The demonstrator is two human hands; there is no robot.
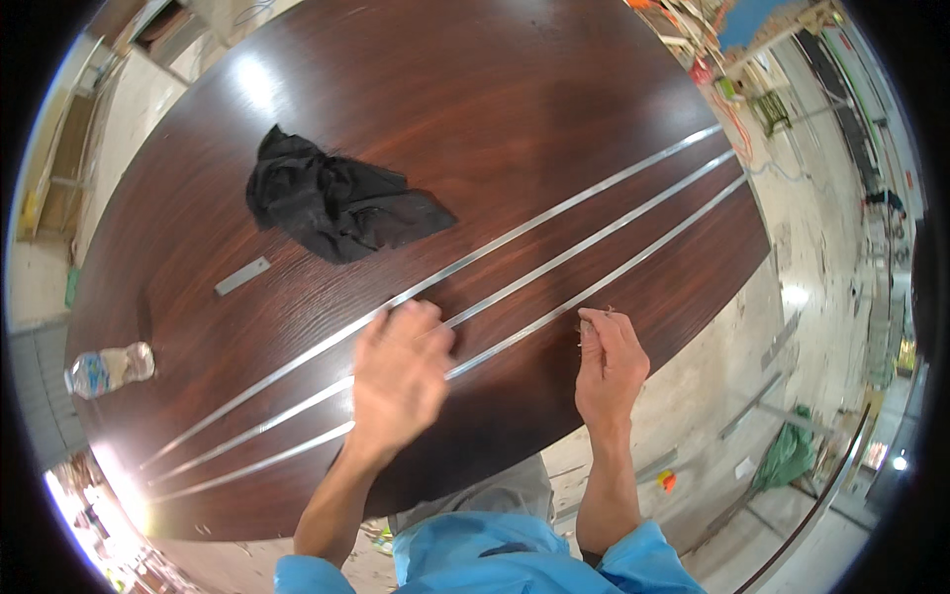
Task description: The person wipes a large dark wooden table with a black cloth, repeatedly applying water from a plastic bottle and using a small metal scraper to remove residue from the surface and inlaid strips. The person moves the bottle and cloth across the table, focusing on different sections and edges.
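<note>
Fingers (421, 325) of your left hand (401, 386): blurred, lying between 7 and 8 o'clock from the middle of your view; you cannot tell from the blur whether they grip anything or press on the surface.

Your right hand (614, 371): at 4 o'clock, palm turned inward, thumb and fingertips pressed together, apparently pinching fine strands (610, 311) too thin to identify.

Three slim strips, silvery, laid nearly parallel on your desk (554, 129) from 8 o'clock to 2 o'clock. Far strip (475, 252): your left fingertips reach to its edge; contact cannot be told. Middle strip (515, 283): runs behind your left hand. Near strip (524, 331): also partly hidden by that hand; your right fingertips are just beside it, on its 5 o'clock side.

Desk: dark reddish-brown, wood-grained, glossy, curved at the rim in this wide view.

Black cloth (332, 203), one: crumpled, at 10 o'clock, apart from the strips.

Flat metal piece (242, 277), one: short, grey, at 9 o'clock, set at a slant.

Clear bottle (124, 366), one: lying on its side near the desk rim, between 8 and 9 o'clock.

Your clothing: light-blue shirt (455, 564) and grey trousers (495, 490), at 6 o'clock.

Beyond the desk, on the pale floor (816, 257): green cloth (787, 455), bunched, at 4 o'clock; small orange-and-yellow item (667, 481), kind unclear, between 4 and 5 o'clock.
</note>
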